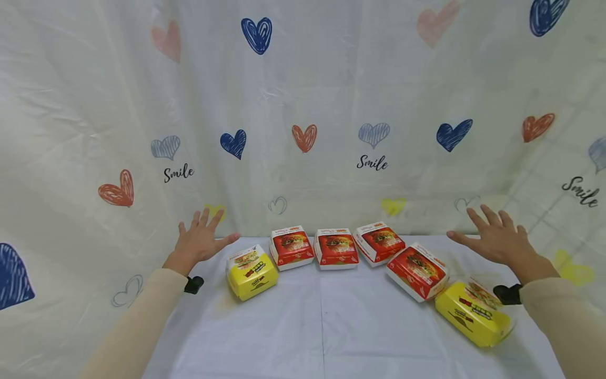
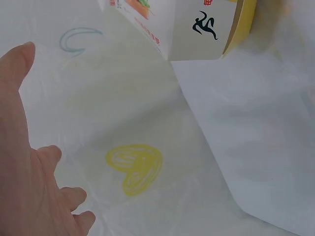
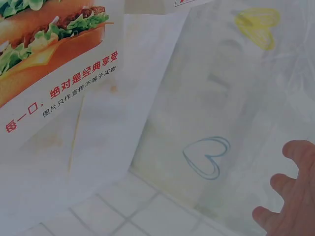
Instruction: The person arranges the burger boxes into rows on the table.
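My left hand [image 1: 198,243] is raised at the left with its fingers spread, holding nothing. Nearest to it stands a yellow burger box [image 1: 252,272] on the table. My right hand [image 1: 503,243] is likewise spread and bare above the table's right side. Below it lies another yellow burger box [image 1: 474,313], tilted toward the right. Beside that box sits a red burger box [image 1: 418,271], set at an angle. Further red boxes line the back: one at left [image 1: 291,247], one in the middle [image 1: 336,248] and one turned box [image 1: 379,243].
A white sheet covers the table [image 1: 293,326], with a crease down its middle. Behind it hangs a pale curtain [image 1: 303,79] printed with hearts and the word Smile. Dark wrist straps [image 1: 193,285] sit at both cuffs. Floor tiles [image 3: 123,211] show past the table edge.
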{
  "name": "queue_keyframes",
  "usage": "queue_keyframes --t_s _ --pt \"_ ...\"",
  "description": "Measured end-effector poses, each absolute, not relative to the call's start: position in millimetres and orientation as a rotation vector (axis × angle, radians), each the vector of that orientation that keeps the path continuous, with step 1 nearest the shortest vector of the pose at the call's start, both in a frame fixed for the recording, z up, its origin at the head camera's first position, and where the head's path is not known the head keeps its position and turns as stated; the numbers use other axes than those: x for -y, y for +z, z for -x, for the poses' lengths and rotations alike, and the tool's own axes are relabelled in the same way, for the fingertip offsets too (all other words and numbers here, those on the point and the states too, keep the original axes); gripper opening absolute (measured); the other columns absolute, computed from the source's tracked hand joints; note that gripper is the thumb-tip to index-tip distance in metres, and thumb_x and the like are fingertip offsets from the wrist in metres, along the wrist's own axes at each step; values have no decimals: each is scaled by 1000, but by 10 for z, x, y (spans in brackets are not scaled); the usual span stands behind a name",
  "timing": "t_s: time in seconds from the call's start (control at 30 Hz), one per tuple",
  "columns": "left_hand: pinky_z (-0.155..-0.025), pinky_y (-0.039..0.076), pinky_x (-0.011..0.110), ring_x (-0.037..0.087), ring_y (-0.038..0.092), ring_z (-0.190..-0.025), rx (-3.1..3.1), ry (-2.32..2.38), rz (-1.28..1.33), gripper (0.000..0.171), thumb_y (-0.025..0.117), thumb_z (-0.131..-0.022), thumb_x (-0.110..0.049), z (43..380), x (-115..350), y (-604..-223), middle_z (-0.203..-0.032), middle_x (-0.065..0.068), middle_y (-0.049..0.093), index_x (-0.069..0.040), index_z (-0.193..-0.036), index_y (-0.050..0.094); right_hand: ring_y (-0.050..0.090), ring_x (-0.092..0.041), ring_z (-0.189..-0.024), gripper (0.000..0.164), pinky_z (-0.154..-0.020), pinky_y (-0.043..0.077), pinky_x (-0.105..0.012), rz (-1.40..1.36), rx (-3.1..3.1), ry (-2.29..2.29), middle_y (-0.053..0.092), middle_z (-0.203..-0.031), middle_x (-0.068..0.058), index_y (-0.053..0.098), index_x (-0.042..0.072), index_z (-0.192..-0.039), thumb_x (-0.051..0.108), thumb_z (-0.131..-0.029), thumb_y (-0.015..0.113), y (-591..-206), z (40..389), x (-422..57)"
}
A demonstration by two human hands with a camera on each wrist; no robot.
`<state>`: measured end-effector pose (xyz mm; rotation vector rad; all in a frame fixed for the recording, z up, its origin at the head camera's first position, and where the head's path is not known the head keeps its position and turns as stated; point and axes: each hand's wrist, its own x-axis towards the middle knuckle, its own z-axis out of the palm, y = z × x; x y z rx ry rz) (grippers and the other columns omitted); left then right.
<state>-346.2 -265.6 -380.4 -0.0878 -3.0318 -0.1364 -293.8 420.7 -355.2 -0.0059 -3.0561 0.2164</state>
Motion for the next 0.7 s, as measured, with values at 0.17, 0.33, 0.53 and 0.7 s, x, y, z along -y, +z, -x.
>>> queue_keyframes --t_s 0.17,0.33,0.53,0.7 --pt "-116 1 79 54 3 -155 3029 -145 93 107 38 -87 -87 3431 2617 -3802 -169 28 5 -19 -166 13 1 -71 -140 110 -104 3 -87 -14 3052 210 -3 -162 -39 3 2 -162 78 -93 42 -3586 2920 -4201" --pt "-116 0 79 54 4 -155 3024 -134 99 104 37 -89 -85 3372 2590 -3783 -169 28 5 -19 -166 13 4 -71 -140 107 -105 4 -87 -28 3045 186 3 -162 -39 11 1 -161 78 -93 42 -3583 2875 -4115" --pt "-119 12 74 51 19 -154 2955 -118 199 90 50 -96 -68 3189 2434 -3717 -166 27 24 -14 -164 23 20 -68 -134 92 -102 21 -86 -144 3037 256 23 -155 -41 38 -3 -152 70 -97 47 -3554 2735 -3787" --pt "-116 35 64 41 44 -144 2851 -311 269 71 64 -97 -50 2991 2230 -3757 -154 18 51 -13 -155 44 36 -57 -132 74 -97 39 -79 -275 2969 501 42 -149 -33 53 3 -143 60 -96 60 -3523 2564 -3302"
